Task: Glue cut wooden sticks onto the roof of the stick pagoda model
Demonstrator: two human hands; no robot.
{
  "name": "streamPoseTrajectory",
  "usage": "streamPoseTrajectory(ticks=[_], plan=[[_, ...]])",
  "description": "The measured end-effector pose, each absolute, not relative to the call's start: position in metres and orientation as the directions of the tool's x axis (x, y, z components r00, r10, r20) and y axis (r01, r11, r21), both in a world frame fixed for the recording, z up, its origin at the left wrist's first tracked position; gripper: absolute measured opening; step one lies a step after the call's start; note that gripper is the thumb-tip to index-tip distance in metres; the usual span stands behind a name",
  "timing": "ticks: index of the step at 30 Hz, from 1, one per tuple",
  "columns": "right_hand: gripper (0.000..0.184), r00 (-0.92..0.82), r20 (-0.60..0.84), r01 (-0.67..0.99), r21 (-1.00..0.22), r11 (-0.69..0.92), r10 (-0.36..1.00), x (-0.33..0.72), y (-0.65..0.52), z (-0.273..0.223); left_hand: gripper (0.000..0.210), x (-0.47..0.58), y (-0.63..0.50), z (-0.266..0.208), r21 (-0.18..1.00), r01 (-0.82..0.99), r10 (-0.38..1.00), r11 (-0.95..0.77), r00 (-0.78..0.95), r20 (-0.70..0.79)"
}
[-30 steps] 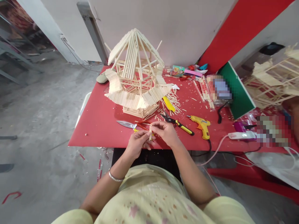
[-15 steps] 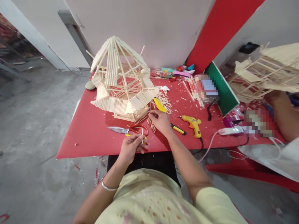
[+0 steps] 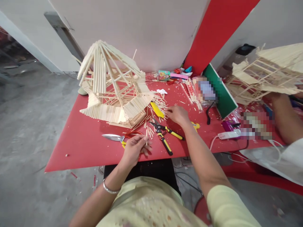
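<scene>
My left hand (image 3: 134, 148) pinches a short wooden stick (image 3: 146, 139) upright between thumb and fingers, just above the scissors (image 3: 113, 137) and their orange handles. My right hand (image 3: 178, 115) reaches over the red table, its fingertips drawn together at the edge of a scatter of small cut sticks (image 3: 161, 101). Whether a stick is between those fingertips is too small to tell. A yellow object (image 3: 156, 109) lies just left of it. Below lie cutting pliers (image 3: 164, 142) with yellow-and-black handles. The stick-built house model (image 3: 111, 94) stands to the left.
My right arm mostly hides a yellow glue gun (image 3: 196, 125). Farther back lie bundled sticks (image 3: 192, 91) and a green can-like container (image 3: 163, 75). A green board (image 3: 221, 91) stands upright at right. Beyond it are a white power strip (image 3: 229, 135), another stick model (image 3: 265, 75) and another person's arm (image 3: 281, 110).
My right hand has moved from beside the model's base rightward to the scattered sticks, uncovering the pliers. My left hand keeps its stick. The view has shifted slightly.
</scene>
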State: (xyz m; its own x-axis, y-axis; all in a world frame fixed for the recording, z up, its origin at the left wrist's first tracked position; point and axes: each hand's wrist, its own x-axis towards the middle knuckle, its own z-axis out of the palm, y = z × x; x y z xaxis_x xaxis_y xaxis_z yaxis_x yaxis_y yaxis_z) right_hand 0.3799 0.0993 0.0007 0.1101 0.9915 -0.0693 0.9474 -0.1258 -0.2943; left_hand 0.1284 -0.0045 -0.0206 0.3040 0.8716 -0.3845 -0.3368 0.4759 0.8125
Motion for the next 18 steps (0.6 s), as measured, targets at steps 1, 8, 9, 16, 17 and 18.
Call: streamPoseTrajectory(ticks=[1,8,9,16,17,18], plan=[[0.025,0.060,-0.084,0.949,-0.304,-0.083,0.995,0.375,0.102,-0.001,0.033,0.135,0.000,-0.018,0.817,-0.339,0.875,0.467,0.314,-0.369],[0.035,0.000,-0.045,0.963,-0.269,-0.012,0.999,0.383,0.117,0.007,0.035,0.179,0.045,-0.009,0.843,-0.353,0.892,0.407,0.350,-0.284],[0.035,0.023,-0.044,0.968,-0.248,-0.033,0.999,0.390,0.119,0.008,0.036,0.184,0.051,-0.010,0.836,-0.364,0.893,0.411,0.345,-0.289],[0.020,-0.074,-0.193,0.975,-0.219,0.030,0.978,0.410,0.130,0.002,0.032,0.192,0.074,-0.023,0.808,-0.410,0.900,0.423,0.296,-0.320],[0.020,-0.084,-0.209,0.975,-0.218,0.038,0.974,0.409,0.131,0.000,0.031,0.191,0.075,-0.024,0.806,-0.409,0.898,0.428,0.298,-0.325],[0.019,-0.089,-0.221,0.976,-0.215,0.041,0.971,0.409,0.133,-0.002,0.032,0.190,0.076,-0.025,0.803,-0.408,0.894,0.435,0.302,-0.331]])
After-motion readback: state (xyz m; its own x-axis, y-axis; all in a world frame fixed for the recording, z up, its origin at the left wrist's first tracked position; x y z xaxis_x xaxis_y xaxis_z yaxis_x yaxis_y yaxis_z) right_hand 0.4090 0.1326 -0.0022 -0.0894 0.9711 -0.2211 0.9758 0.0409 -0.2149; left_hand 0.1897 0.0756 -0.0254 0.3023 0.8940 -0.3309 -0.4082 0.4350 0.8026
